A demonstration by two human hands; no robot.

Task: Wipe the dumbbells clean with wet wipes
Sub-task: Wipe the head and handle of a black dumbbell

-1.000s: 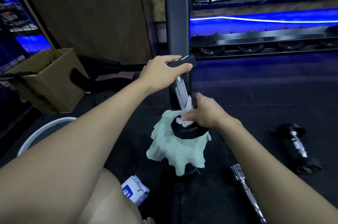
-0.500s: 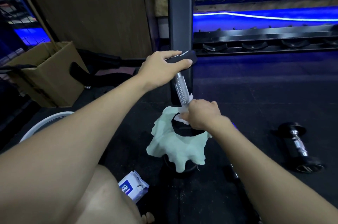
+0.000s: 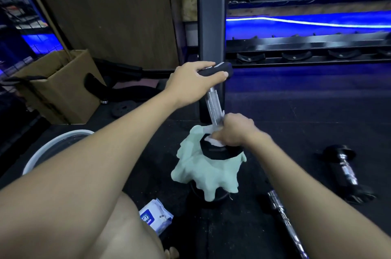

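Wiping the standing dumbbell at the join of handle and lower head, so best done by working the wipe round the whole base of the shaft rather than one side only. Nearest, at 7 o'clock, lies the pack of wipes on the black mat, within easy reach when this sheet looks spent. At the middle, right hand clenched round the white wipe, pressed down onto the lower head at the foot of the knurled handle; lower head resting on a pale green cloth, likely to slide, so worth pressing straight down. Just above, toward 12 o'clock, left hand grasping the upper head, fingers curled over its top, holding the weight upright but tilted slightly; should hold firm against the rubbing. Out at 3 o'clock, well apart, another dumbbell lying on its side.
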